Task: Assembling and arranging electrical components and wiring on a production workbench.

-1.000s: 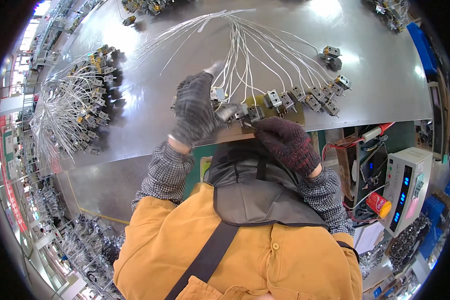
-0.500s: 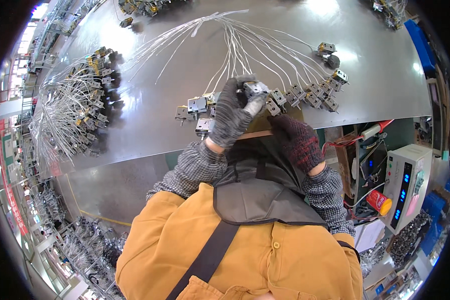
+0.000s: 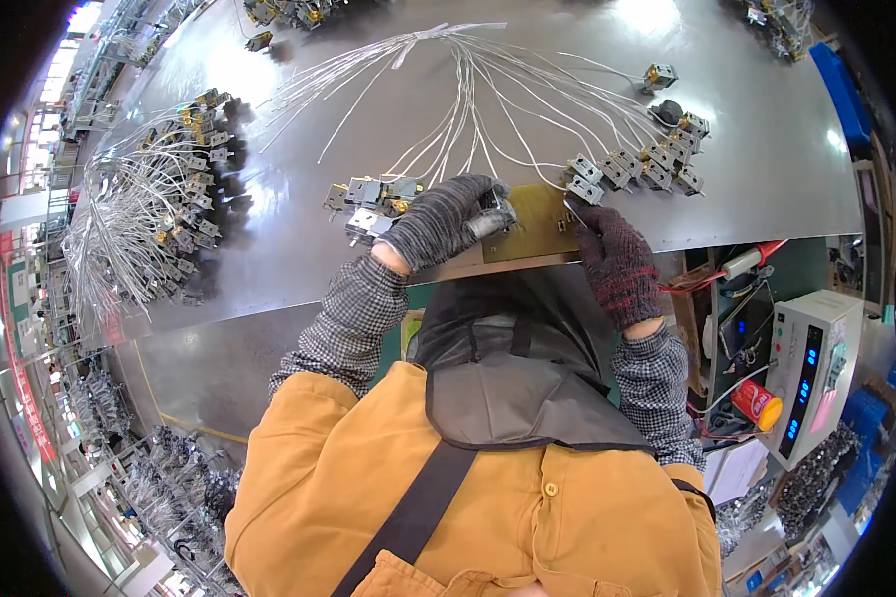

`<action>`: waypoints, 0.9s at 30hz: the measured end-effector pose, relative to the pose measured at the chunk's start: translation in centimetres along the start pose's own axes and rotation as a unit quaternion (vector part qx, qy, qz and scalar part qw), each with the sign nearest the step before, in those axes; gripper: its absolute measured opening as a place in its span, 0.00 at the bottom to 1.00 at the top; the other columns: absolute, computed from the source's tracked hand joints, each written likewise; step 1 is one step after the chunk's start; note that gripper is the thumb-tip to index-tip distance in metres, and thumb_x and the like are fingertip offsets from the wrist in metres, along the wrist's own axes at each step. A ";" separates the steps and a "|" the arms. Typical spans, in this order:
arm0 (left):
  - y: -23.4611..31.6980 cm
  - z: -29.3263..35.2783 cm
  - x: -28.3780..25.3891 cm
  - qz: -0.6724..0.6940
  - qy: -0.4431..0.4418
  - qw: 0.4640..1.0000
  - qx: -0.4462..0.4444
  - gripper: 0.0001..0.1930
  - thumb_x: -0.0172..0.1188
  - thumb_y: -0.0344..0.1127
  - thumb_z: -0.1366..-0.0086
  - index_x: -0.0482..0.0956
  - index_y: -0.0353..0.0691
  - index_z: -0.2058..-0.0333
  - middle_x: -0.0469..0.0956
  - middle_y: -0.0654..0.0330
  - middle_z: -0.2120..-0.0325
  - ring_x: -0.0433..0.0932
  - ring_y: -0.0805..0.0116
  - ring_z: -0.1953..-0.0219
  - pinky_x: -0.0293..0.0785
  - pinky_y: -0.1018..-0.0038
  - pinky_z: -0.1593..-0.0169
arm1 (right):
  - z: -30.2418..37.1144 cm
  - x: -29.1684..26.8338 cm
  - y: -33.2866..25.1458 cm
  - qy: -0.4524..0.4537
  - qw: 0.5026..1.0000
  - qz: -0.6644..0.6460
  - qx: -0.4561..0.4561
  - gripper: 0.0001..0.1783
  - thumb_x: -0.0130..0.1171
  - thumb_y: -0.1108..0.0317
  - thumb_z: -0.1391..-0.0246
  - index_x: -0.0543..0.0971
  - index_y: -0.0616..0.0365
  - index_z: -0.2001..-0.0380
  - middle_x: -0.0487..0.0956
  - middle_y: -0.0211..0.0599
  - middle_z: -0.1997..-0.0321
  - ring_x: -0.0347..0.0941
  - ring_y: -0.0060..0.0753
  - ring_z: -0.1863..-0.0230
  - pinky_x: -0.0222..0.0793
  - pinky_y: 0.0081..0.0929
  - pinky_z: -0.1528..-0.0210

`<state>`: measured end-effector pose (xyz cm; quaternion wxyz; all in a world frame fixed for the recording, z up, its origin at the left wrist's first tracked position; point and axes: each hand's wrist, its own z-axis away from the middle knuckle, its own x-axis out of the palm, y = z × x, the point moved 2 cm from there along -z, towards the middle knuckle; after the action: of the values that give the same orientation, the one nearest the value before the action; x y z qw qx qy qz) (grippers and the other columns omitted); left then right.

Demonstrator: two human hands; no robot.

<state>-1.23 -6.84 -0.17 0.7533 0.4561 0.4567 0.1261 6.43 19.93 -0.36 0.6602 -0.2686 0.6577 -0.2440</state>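
My left hand point(image 3: 446, 221), in a grey striped glove, is curled at the left end of a brass-coloured plate point(image 3: 530, 227) on the table edge. A small metal box point(image 3: 492, 202) shows between its thumb and fingers, mostly covered. At the plate's right end is my right hand point(image 3: 617, 261) in a dark red and black glove. Its fingers are closed around something thin and pale that I cannot make out. Metal boxes with thin white leads lie on both sides: one group point(image 3: 364, 207) by my left wrist, another point(image 3: 657, 164) beyond my right hand.
The white leads point(image 3: 458, 85) gather in a bundle farther back on the metal table point(image 3: 299, 234). A heap of similar boxes point(image 3: 194, 184) lies at left. Beyond the table's right end stand a white instrument with blue displays point(image 3: 811, 378), a red container point(image 3: 755, 403) and a blue bin point(image 3: 836, 90).
My left hand has moved left and lower, uncovering more of the brass-coloured plate. The right hand has shifted slightly right. The box groups have spread a little farther apart.
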 end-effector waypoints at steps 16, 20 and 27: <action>3.1 -0.9 4.0 -0.224 0.066 0.972 -0.015 0.34 0.79 0.53 0.49 0.80 0.40 0.49 0.79 0.47 0.56 0.84 0.48 0.54 0.80 0.57 0.51 | -0.8 -1.4 -6.7 -0.022 0.988 0.033 -0.150 0.13 0.64 0.72 0.42 0.85 0.57 0.54 0.87 0.48 0.58 0.84 0.54 0.56 0.80 0.43 0.51; 3.2 -1.1 3.9 -0.247 0.056 0.967 0.017 0.36 0.77 0.60 0.48 0.80 0.39 0.49 0.79 0.46 0.57 0.83 0.46 0.54 0.79 0.57 0.51 | -0.9 -1.9 -6.7 -0.086 0.980 0.126 -0.125 0.14 0.61 0.73 0.42 0.85 0.56 0.53 0.86 0.48 0.56 0.84 0.54 0.54 0.80 0.43 0.50; 3.4 -1.6 4.0 -0.250 0.056 0.966 0.028 0.34 0.79 0.53 0.50 0.79 0.38 0.51 0.79 0.45 0.57 0.83 0.45 0.54 0.79 0.55 0.51 | -0.8 -2.2 -6.2 -0.072 0.988 0.067 -0.122 0.17 0.60 0.74 0.45 0.85 0.56 0.51 0.86 0.47 0.54 0.83 0.54 0.52 0.79 0.43 0.47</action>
<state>0.51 -1.58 0.01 0.7210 0.3407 0.6011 -0.0532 5.78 16.82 5.43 0.6834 -0.3190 0.6495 -0.0970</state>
